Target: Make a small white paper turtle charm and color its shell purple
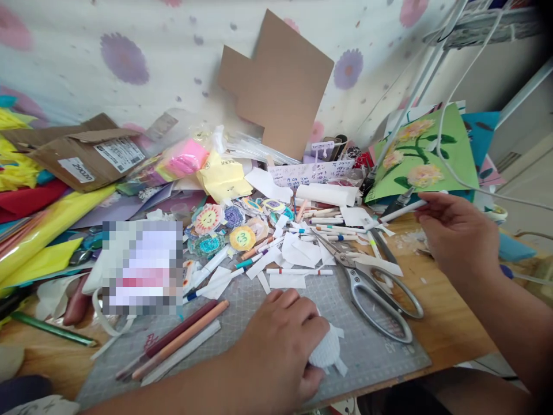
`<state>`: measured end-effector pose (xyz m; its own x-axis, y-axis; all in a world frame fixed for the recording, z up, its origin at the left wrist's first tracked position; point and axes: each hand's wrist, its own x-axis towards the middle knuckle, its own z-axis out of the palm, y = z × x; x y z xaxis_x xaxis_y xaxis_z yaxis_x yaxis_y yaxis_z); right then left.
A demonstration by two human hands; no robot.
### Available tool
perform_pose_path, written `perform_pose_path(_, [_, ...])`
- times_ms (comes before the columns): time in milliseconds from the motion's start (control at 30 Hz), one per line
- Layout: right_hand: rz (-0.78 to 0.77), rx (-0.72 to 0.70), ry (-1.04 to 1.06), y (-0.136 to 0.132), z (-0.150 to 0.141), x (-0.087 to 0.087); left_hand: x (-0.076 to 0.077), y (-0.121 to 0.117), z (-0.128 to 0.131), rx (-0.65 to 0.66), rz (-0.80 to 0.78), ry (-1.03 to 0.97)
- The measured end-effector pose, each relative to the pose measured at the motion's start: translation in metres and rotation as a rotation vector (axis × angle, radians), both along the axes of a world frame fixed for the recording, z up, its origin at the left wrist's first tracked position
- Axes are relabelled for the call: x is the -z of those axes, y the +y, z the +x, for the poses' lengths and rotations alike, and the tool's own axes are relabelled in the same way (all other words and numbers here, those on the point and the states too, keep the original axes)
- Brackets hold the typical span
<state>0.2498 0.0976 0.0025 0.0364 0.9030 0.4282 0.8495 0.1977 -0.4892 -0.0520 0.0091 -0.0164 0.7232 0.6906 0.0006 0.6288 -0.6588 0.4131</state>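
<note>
My left hand (283,340) rests on the cutting mat (363,369), fingers closed over a small white textured piece with tabs (326,349); the hand covers part of it. At the right, my right hand (458,236) pinches a slim white marker (404,211), raised and pointing left over the pile. Large metal scissors (367,288) lie on the mat between the hands. Beyond my left hand are white paper scraps (302,251), several markers and colourful round flower pieces (208,219). To its left lie a brown pencil-like stick (181,331) and an orange one (185,337).
A cardboard box (86,153) and a pixelated patch (144,268) are at left. A brown cardboard sheet (280,80) leans against the floral curtain. A green card with flowers (425,150) stands at back right, with a white cable (449,167) hanging before it.
</note>
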Motion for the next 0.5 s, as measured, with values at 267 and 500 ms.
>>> perform_pose_path(267, [-0.111,-0.321,0.874,-0.042,-0.055,-0.003,-0.009,0.017,-0.021,-0.107,-0.045,-0.203])
perform_pose_path(500, [-0.652,-0.602,1.305,-0.094,-0.119,0.012,-0.006,0.012,-0.017,-0.128,-0.11,-0.405])
